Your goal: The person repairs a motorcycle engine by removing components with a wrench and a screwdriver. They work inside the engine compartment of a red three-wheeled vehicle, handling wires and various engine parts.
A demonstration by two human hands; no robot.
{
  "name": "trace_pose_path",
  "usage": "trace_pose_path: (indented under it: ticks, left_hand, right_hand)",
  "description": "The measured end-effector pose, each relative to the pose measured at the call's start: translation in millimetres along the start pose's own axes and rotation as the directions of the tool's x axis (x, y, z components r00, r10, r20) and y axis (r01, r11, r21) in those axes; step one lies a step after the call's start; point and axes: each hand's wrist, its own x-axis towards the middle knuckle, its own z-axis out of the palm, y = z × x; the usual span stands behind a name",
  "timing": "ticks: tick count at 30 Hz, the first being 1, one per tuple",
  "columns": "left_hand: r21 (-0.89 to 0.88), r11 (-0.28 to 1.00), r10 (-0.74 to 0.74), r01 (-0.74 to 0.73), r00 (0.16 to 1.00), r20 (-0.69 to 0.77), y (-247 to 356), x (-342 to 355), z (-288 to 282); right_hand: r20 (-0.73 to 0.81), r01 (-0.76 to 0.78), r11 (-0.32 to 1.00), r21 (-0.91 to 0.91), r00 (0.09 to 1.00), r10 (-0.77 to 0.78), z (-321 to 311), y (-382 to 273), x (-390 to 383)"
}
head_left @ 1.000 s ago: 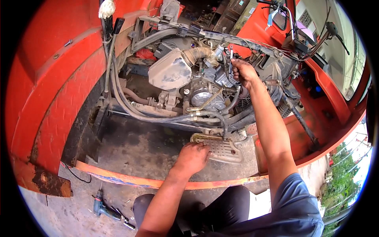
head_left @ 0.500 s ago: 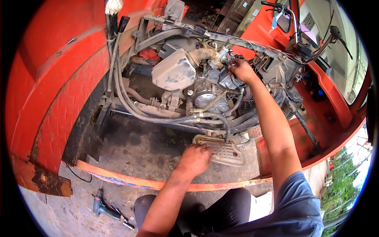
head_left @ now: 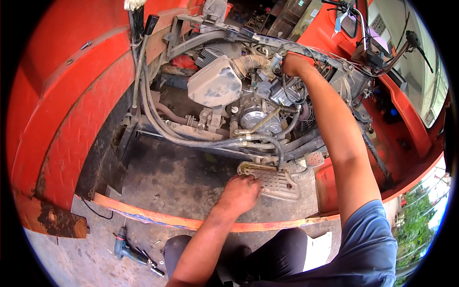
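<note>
My right hand (head_left: 296, 65) reaches into the upper engine beside the carburetor (head_left: 272, 61); its fingers are hidden, so what it holds cannot be seen. Below it are the finned cylinder (head_left: 286, 90) and the round engine cover (head_left: 260, 122). A dusty air box (head_left: 214, 82) with a ribbed intake hose (head_left: 248, 63) sits to the left. My left hand (head_left: 241, 193) has its fingers curled over the left part of a perforated metal footrest plate (head_left: 277, 184), under some hoses (head_left: 258, 142).
The red vehicle body (head_left: 67, 95) curves round the open engine bay, with upright levers (head_left: 143, 48) at left and handlebars (head_left: 363, 38) upper right. An orange sill (head_left: 143, 210) runs below. A power drill (head_left: 123, 246) and socket tool (head_left: 155, 268) lie on the ground.
My right hand has moved upward and deeper into the engine; the wrench it held earlier is out of sight. My left hand has shifted slightly right, staying at the plate.
</note>
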Motion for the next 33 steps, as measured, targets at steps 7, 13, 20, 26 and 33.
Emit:
trace_pose_path:
  ticks: [7,13,20,26,33]
  left_hand:
    - [0.035,0.998,-0.054,0.052,0.997,0.052,-2,-7,-7]
    - [0.019,1.000,0.003,-0.003,1.000,0.028,-1,-1,11]
    - [0.001,1.000,-0.007,0.007,0.999,0.033,2,2,4]
    - [-0.006,0.999,-0.037,0.037,0.997,0.070,1,3,7]
    - [0.010,0.999,-0.048,0.047,0.997,0.057,-4,-3,3]
  right_hand:
    - [0.131,-0.182,0.902,0.393,0.981,0.141,20,-44,-35]
    - [0.265,-0.289,0.059,0.955,0.927,0.265,98,-47,-16]
    - [0.090,-0.165,0.252,0.953,0.954,0.287,111,-36,-26]
    - [0.172,-0.245,0.299,0.922,0.952,0.252,98,-35,-27]
    - [-0.098,-0.232,0.819,0.524,0.939,0.329,52,-47,-54]
